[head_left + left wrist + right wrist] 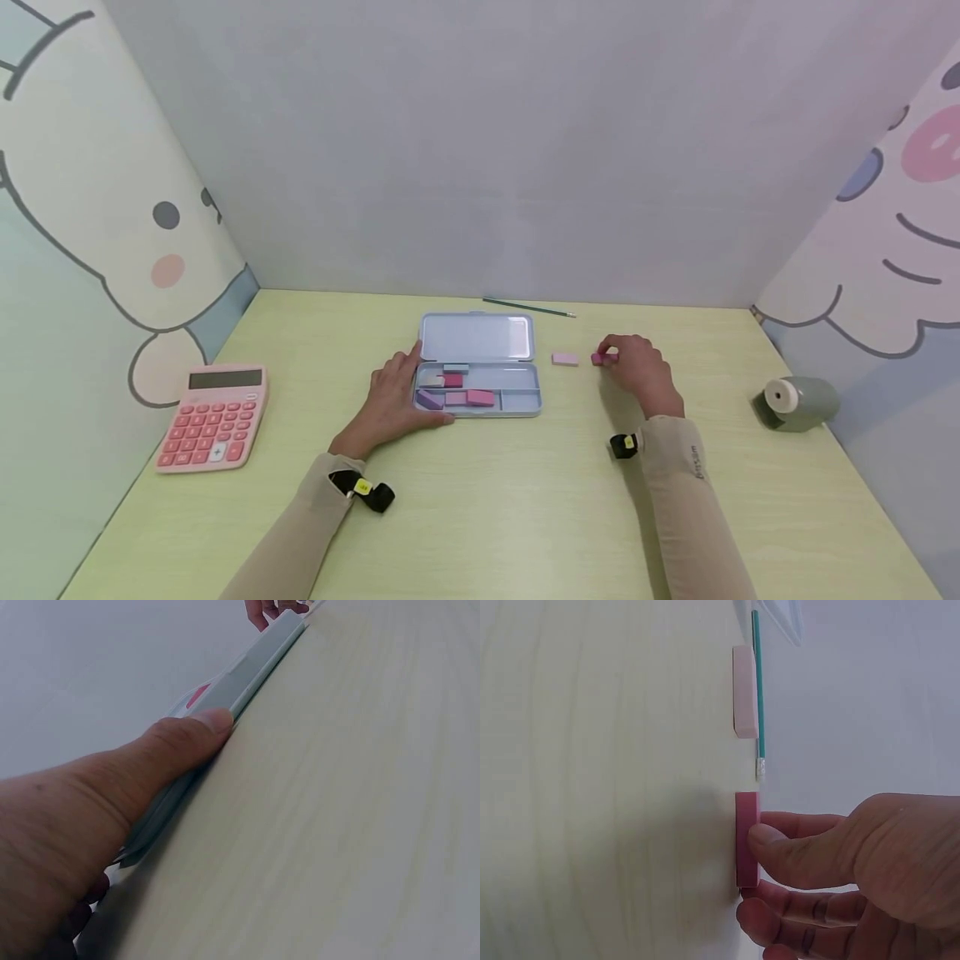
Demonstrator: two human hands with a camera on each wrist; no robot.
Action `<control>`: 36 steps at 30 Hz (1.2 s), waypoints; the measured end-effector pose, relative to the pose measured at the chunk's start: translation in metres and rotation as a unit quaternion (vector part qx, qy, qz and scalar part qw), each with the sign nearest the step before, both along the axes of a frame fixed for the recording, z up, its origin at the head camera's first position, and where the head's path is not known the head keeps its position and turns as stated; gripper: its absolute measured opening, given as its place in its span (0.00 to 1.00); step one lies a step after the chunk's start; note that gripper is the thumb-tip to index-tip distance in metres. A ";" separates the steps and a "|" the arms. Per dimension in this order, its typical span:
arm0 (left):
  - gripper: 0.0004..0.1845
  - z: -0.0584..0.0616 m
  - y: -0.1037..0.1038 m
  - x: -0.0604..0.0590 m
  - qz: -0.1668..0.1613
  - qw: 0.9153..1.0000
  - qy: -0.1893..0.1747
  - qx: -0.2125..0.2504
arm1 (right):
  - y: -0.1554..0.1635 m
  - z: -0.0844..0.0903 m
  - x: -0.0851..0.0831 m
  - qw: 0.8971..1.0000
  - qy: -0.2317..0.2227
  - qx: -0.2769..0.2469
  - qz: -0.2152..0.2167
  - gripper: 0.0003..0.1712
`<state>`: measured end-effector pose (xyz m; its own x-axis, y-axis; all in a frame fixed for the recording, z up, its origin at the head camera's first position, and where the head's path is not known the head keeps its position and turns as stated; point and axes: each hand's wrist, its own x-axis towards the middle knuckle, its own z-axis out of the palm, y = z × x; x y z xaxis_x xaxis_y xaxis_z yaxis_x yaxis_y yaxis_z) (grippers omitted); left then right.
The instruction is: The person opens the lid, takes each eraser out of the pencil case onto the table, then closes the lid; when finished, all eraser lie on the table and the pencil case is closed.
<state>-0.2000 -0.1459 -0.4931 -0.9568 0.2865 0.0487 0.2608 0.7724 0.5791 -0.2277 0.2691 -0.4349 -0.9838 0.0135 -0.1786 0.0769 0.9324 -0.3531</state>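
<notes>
An open light-blue pencil case lies on the table, its lid tilted back and several small blocks that look like erasers in its compartments. My left hand holds the case at its near left corner; the thumb lies along the front edge and the fingers reach up the left side. To the right of the case, my right hand pinches a dark pink eraser between thumb and fingers, at the tabletop. A pale pink eraser lies between the case and that hand.
A green pencil lies behind the case near the back wall. At the left stands a pink calculator. A grey-green pencil sharpener is near the right edge. Printed panels enclose the table's back and sides.
</notes>
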 end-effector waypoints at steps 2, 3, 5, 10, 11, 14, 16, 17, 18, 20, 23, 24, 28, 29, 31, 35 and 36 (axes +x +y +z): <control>0.76 0.000 0.000 0.000 0.001 1.000 0.000 0.001 | 0.000 0.001 0.001 1.000 0.001 0.001 0.002 0.14; 0.76 0.000 0.000 0.000 0.001 1.000 -0.001 0.002 | 0.000 0.001 0.001 1.000 0.002 0.001 0.004 0.14; 0.76 0.000 0.001 0.000 0.002 1.000 -0.003 0.004 | 0.001 0.002 0.002 1.000 0.004 0.001 0.007 0.15; 0.76 0.001 0.001 -0.001 0.001 1.000 -0.003 0.002 | -0.001 0.005 0.002 1.000 0.012 -0.008 0.011 0.18; 0.76 0.000 0.001 -0.001 0.001 1.000 -0.002 0.001 | -0.002 0.006 0.002 1.000 0.015 -0.011 0.015 0.19; 0.77 0.001 0.001 -0.001 0.000 1.000 -0.004 -0.001 | -0.007 0.008 0.002 0.999 0.028 -0.031 0.032 0.20; 0.77 0.001 0.001 -0.001 0.000 1.000 -0.004 -0.001 | -0.013 0.010 0.002 0.997 0.037 -0.050 0.051 0.21; 0.77 0.001 0.000 -0.001 0.000 1.000 -0.004 -0.001 | -0.016 0.010 0.003 0.996 0.040 -0.060 0.060 0.21; 0.77 0.001 0.001 0.000 0.000 1.000 -0.004 0.001 | -0.020 0.011 0.003 0.994 0.044 -0.070 0.070 0.21; 0.76 0.000 0.001 0.000 0.000 1.000 -0.004 0.000 | -0.028 0.012 0.004 0.990 0.053 -0.086 0.095 0.20; 0.76 -0.001 0.000 0.001 0.001 1.000 -0.008 -0.003 | -0.042 0.013 0.006 0.985 0.064 -0.099 0.127 0.18; 0.76 -0.001 0.000 0.001 0.001 1.000 -0.010 -0.003 | -0.046 0.014 0.007 0.983 0.066 -0.101 0.138 0.17; 0.76 -0.001 0.001 0.001 0.000 1.000 -0.013 -0.003 | -0.066 0.015 0.011 0.980 0.063 -0.097 0.160 0.15; 0.76 -0.001 0.001 0.000 0.000 1.000 -0.012 -0.003 | -0.072 0.015 0.013 0.980 0.062 -0.097 0.164 0.15; 0.76 -0.001 0.001 0.000 0.000 1.000 -0.012 -0.002 | -0.082 0.015 0.015 0.978 0.066 -0.092 0.176 0.15; 0.76 -0.001 0.000 0.000 0.002 1.000 -0.010 0.000 | -0.100 0.012 0.018 0.967 0.092 -0.088 0.218 0.14; 0.76 -0.001 0.000 -0.001 0.002 1.000 -0.010 0.000 | -0.103 0.010 0.018 0.965 0.099 -0.087 0.228 0.14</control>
<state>-0.2005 -0.1456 -0.4945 -0.9589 0.2821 0.0295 0.2456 0.7740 0.5836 -0.2095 0.1658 -0.4247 -0.8955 -0.4420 0.0526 -0.4121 0.7788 -0.4729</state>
